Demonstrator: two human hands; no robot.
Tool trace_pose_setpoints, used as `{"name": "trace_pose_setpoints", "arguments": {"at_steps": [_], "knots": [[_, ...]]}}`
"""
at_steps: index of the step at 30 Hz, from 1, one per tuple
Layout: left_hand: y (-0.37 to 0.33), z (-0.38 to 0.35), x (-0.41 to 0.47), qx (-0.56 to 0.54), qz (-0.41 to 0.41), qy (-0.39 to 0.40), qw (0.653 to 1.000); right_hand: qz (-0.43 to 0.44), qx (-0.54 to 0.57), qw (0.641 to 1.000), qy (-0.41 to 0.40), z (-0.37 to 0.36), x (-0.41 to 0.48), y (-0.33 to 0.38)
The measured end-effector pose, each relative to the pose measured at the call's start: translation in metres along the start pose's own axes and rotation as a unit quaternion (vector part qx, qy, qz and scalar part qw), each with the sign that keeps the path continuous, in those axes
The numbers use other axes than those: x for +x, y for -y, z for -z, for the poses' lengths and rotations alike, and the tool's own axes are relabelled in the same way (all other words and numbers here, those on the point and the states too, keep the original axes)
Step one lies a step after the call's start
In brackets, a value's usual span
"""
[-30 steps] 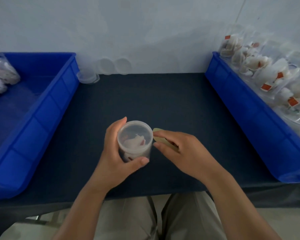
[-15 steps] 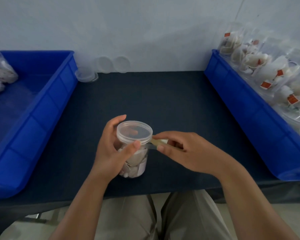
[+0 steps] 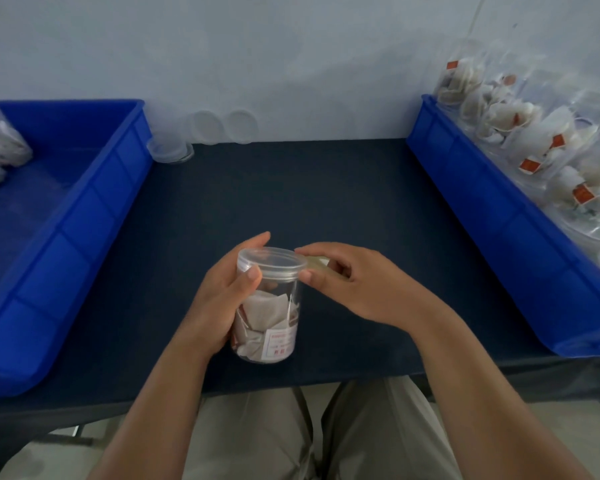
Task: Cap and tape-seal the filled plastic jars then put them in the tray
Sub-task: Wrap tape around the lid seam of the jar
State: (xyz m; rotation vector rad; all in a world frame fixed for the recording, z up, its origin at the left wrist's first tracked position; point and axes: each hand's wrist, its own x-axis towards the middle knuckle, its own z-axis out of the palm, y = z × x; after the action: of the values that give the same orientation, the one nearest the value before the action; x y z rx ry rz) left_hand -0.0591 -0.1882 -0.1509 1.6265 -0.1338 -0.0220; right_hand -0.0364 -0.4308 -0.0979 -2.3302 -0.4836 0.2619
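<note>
A clear plastic jar [image 3: 272, 320] filled with white sachets stands upright near the front edge of the dark table, with a clear lid [image 3: 272, 263] on top. My left hand [image 3: 219, 296] grips the jar from the left, its thumb on the lid's rim. My right hand [image 3: 354, 285] pinches a small roll of clear tape [image 3: 317, 265] against the right side of the lid. The blue tray [image 3: 84, 216] on the left holds a few sealed jars [image 3: 0, 147] at its far corner.
Another blue tray [image 3: 492, 216] on the right is packed with several filled jars [image 3: 534, 133]. Loose clear lids [image 3: 222, 126] lean on the wall at the back, beside a short stack of lids [image 3: 170, 152]. My knees show under the table's front edge.
The jar went from tilted toward me to upright and a little lower on the table. My right hand brought the tape up against the lid's rim.
</note>
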Motion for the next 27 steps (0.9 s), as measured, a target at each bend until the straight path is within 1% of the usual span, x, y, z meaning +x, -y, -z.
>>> {"name": "trace_pose_setpoints", "arguments": {"at_steps": [3, 6, 9, 12, 17, 22, 24, 27], "knots": [[-0.003, 0.001, -0.005, 0.043, -0.010, -0.021, 0.999, -0.017, 0.003, 0.999, -0.027, -0.005, -0.003, 0.001], [-0.011, -0.007, -0.010, 0.072, 0.017, -0.035, 0.997, -0.020, 0.005, 0.998, -0.052, -0.011, -0.008, 0.005], [-0.015, -0.022, -0.015, 0.095, 0.021, -0.101, 0.990, -0.011, 0.017, 0.996, -0.086, -0.020, -0.015, 0.011], [-0.014, -0.026, -0.017, 0.088, 0.017, -0.141, 0.986, -0.009, 0.011, 0.997, -0.081, -0.021, -0.019, 0.014], [-0.015, -0.026, -0.016, 0.066, 0.025, -0.140, 0.988, -0.006, -0.029, 0.999, -0.029, 0.001, -0.022, 0.011], [-0.017, -0.021, -0.012, 0.075, 0.034, -0.137, 0.987, -0.022, -0.069, 0.997, -0.010, 0.016, -0.023, 0.003], [-0.016, -0.016, -0.010, 0.063, 0.037, -0.109, 0.991, -0.036, -0.064, 0.997, 0.000, 0.017, -0.018, -0.002], [-0.007, -0.012, -0.012, -0.014, 0.042, -0.059, 0.997, -0.045, -0.036, 0.998, 0.010, 0.012, -0.011, -0.002]]}}
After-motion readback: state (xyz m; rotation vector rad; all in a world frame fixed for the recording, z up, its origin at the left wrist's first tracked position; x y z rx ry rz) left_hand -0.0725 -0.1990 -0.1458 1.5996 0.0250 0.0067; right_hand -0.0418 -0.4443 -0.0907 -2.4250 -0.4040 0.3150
